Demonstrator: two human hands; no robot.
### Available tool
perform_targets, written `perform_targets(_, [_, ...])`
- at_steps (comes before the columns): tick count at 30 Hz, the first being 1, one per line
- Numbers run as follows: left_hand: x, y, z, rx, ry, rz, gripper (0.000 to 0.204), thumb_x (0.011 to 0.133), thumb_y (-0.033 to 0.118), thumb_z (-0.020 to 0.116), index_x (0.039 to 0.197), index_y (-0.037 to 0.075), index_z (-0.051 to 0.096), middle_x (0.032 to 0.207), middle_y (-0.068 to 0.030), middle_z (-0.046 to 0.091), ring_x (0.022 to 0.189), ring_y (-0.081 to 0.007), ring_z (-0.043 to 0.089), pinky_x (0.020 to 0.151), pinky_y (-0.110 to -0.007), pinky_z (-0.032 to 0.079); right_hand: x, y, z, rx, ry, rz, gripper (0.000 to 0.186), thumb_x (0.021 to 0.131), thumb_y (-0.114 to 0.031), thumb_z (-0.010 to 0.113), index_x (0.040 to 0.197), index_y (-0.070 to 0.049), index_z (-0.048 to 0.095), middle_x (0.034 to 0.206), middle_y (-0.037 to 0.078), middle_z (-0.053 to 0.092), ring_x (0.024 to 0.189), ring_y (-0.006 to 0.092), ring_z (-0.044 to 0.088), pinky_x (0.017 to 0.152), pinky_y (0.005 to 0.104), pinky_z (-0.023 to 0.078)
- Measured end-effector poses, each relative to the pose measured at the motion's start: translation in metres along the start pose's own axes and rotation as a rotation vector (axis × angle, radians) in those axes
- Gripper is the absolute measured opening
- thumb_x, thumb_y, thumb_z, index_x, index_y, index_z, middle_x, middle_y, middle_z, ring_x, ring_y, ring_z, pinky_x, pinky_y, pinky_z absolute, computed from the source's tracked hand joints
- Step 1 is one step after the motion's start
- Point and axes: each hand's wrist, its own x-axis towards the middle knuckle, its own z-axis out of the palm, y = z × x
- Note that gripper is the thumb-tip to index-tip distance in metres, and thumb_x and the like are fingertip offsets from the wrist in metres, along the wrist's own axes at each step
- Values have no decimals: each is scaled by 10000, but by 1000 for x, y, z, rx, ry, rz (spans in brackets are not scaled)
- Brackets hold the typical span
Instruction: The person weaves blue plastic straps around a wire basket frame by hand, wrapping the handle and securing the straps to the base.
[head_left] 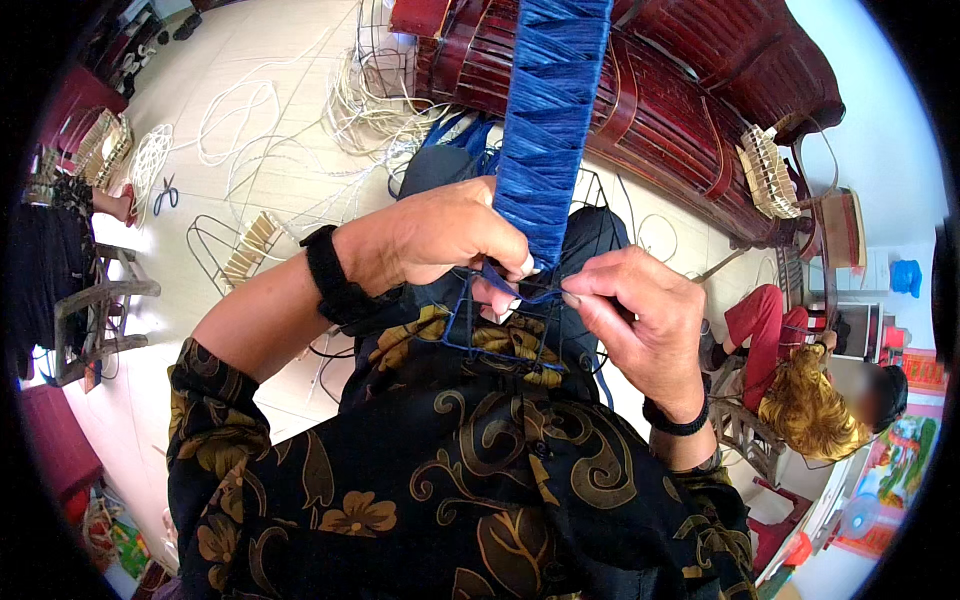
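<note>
A wide panel wrapped in shiny blue strands [548,120] rises from my lap, its lower end joined to a dark wire frame [500,352] with square openings. My left hand [445,240] is at the panel's lower left edge, its thumb and fingers closed on a thin blue strip [535,297] at the frame. The strip runs across to my right hand [640,310], which pinches its other end between thumb and forefinger. Part of the left fingers shows through the frame's opening.
Loose pale cords [370,105] lie in tangles on the tiled floor, with scissors [167,194] farther left. A dark red wooden bench [660,120] stands ahead. Another person [815,400] sits at the right; one more is at the left edge. A part-woven wire frame [250,250] lies beside my left arm.
</note>
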Motion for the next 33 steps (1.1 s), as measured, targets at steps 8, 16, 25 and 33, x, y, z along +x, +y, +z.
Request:
perform_targets(8, [-5,0,0,-24,-51,39,142,787,68,703,889,-16,649,730,-112,665,565,-201,660,524,-309,565,3,-8,24,-144,146,-64,174,709,35,758,835,-42,668,802,94,665,720,263,674,628,337,544])
perform_targets(16, [-5,2,-3,9,-42,20,369,733,5,747,1089,-9,648,859,-89,693,719,-166,670,657,-284,541,1,-7,36,-262,204,-152,215,666,62,775,812,-34,650,807,98,652,688,244,644,577,311,502])
perform_targets(25, [-3,1,6,-3,69,69,258,723,-64,698,958,15,625,729,-64,645,559,-146,620,468,-286,505,5,1,7,-224,-28,-189,243,692,-21,769,919,-74,701,865,75,666,750,259,610,758,368,463])
perform_targets(33, [-2,9,15,138,186,44,243,693,-61,676,915,21,623,726,-46,634,558,-140,604,491,-283,506,5,0,-2,-324,70,-238,224,644,-10,805,833,-75,703,733,33,636,687,205,577,814,408,408])
